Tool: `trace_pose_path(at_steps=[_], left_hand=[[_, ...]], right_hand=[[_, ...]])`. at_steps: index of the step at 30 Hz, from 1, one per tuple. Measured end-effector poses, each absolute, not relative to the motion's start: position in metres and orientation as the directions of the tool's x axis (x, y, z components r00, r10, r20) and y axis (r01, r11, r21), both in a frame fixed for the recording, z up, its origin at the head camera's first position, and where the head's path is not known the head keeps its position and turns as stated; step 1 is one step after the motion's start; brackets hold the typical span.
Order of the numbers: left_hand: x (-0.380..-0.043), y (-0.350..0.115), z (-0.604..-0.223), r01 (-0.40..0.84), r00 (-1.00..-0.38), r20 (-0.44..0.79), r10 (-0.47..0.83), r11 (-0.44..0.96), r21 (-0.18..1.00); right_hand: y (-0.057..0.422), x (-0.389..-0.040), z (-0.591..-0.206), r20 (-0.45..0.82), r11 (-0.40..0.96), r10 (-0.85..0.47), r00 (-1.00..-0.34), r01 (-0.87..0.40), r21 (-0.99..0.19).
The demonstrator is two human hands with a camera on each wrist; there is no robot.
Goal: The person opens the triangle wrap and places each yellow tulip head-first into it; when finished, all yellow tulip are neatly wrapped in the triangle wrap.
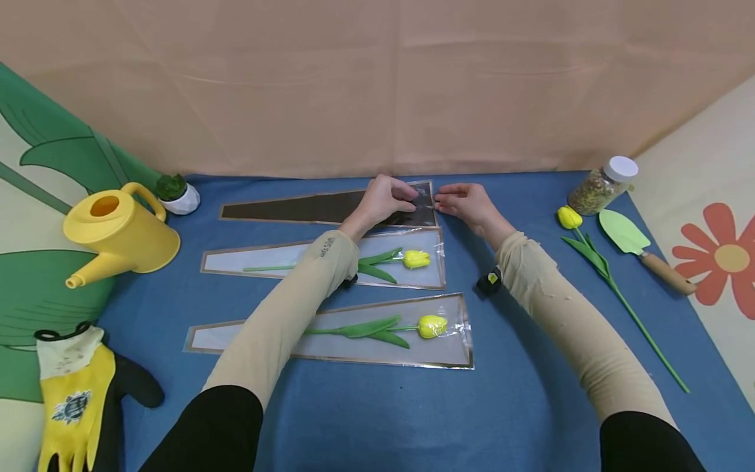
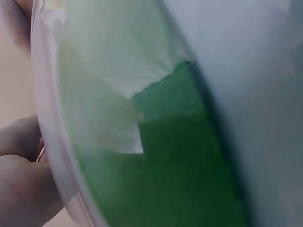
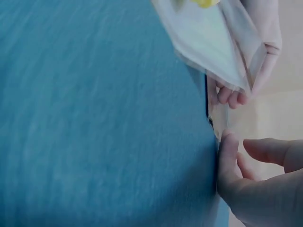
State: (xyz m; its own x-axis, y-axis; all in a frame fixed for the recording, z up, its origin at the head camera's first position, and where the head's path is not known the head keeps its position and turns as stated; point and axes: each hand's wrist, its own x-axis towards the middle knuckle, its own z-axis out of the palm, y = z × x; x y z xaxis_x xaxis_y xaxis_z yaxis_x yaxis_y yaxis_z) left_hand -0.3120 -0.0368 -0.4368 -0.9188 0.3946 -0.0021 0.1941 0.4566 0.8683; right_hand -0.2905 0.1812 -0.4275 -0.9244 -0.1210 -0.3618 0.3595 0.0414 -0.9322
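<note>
A tapered dark flower sleeve (image 1: 283, 208) with a gold border lies at the back of the table. My left hand (image 1: 383, 200) is over its wide right end, fingertips at the film and thumb a little apart from them. At the sleeve's right edge is my right hand (image 1: 468, 204); in the right wrist view its index finger (image 3: 228, 153) touches the edge while the thumb (image 3: 267, 149) stands apart. In front lie two pale sleeves, the middle one (image 1: 436, 272) and the front one (image 1: 454, 347), each with a yellow tulip inside. Green leaves (image 2: 175, 161) fill the left wrist view.
To the right are a loose yellow tulip (image 1: 622, 298), a trowel (image 1: 625, 233) and a white-lidded jar (image 1: 598, 190). On the left stand a yellow watering can (image 1: 126, 229) and a small potted plant (image 1: 179, 196), with a yellow-and-black glove (image 1: 77, 400) nearer.
</note>
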Motion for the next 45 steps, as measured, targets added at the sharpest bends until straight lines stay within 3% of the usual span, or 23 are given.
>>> trace_pose_path(at_steps=[17,29,45], left_hand=[[-0.308,-0.039,-0.438,0.218,-0.919,0.006,0.394,0.494,0.842],[-0.306,-0.038,-0.440,0.226,-0.920,0.017,0.391,0.497,0.838],[-0.306,-0.030,-0.436,0.271,-0.932,0.061,0.356,0.577,0.770]], right_hand=[[0.177,-0.290,-0.425,-0.323,0.241,-0.170,-0.931,0.278,-0.930],[0.170,-0.289,-0.430,-0.439,0.058,-0.191,-0.878,0.436,-0.898],[0.164,-0.288,-0.432,-0.425,-0.070,-0.267,-0.865,0.457,-0.887]])
